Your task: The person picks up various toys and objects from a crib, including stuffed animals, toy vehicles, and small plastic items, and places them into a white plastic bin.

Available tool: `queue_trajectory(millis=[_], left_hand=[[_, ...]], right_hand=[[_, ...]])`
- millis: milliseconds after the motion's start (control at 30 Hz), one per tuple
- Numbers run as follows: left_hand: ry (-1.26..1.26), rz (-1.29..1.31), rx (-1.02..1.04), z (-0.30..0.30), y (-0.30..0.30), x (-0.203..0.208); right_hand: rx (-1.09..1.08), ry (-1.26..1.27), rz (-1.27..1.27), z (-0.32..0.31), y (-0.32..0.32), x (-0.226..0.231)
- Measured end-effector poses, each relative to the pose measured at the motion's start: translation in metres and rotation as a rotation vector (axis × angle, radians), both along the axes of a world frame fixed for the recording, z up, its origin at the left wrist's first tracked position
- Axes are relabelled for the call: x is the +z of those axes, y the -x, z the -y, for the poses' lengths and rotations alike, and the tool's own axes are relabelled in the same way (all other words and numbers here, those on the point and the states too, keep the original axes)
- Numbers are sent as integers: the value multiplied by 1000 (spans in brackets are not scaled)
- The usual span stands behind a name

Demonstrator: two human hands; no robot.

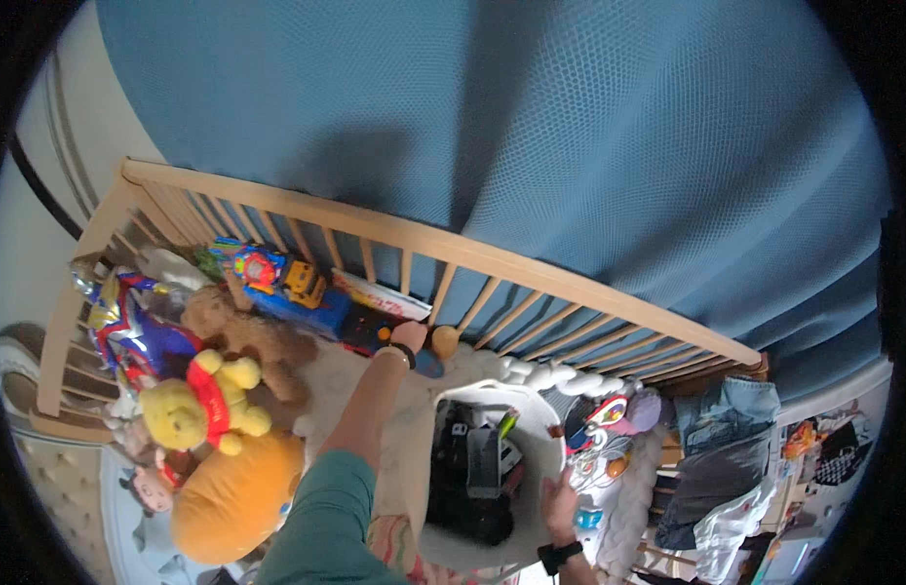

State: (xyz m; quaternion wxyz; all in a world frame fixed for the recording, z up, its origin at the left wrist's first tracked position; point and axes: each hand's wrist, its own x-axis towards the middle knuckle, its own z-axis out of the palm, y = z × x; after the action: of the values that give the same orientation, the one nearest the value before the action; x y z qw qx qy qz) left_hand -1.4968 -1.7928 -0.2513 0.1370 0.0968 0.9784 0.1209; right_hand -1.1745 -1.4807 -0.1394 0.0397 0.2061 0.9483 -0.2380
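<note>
My left hand (409, 337), with a bracelet at the wrist, reaches to the far side of the wooden crib, fingers curled and partly hidden. Whatever it grips there I cannot make out. Beside it are a round tan object (444, 341), a blue piece (429, 364) and a dark toy with an orange button (368, 330). A white fabric basket (548, 450) stands right of my left arm, holding a grey box-like item (484, 462) and dark things. My right hand (560, 502), with a black wristband, is closed at the basket's right rim.
The crib's slatted rail (443, 239) runs along a blue curtain (609, 146). To the left lie a yellow plush bear (209, 402), an orange cushion (236, 502), a brown teddy (243, 336) and toy vehicles (302, 283). Toys, a braided bumper (628, 517) and draped clothes (716, 468) lie right.
</note>
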Motion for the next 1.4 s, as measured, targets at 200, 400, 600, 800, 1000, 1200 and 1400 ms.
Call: queue_trajectory(millis=[200, 400, 600, 800, 1000, 1200, 1400], left_hand=[[-17, 33, 124, 5, 20, -84], [-198, 29, 456, -13, 26, -94], [-61, -27, 111, -4, 17, -81], [118, -172, -241, -4, -15, -16], [-316, -180, -64, 18, -77, 145], [-766, 72, -210, -32, -219, 267], [-949, 578, -9, -73, -257, 264]], right_hand=[[123, -7, 46, 26, 6, 11], [124, 46, 4, 17, 6, 10], [96, 55, -7, 17, 7, 11], [84, 89, 73, 12, 10, 12], [154, 213, -159, 15, 12, 19], [477, 545, -273, 77, 38, 154], [540, 715, 98, 70, 29, 164]])
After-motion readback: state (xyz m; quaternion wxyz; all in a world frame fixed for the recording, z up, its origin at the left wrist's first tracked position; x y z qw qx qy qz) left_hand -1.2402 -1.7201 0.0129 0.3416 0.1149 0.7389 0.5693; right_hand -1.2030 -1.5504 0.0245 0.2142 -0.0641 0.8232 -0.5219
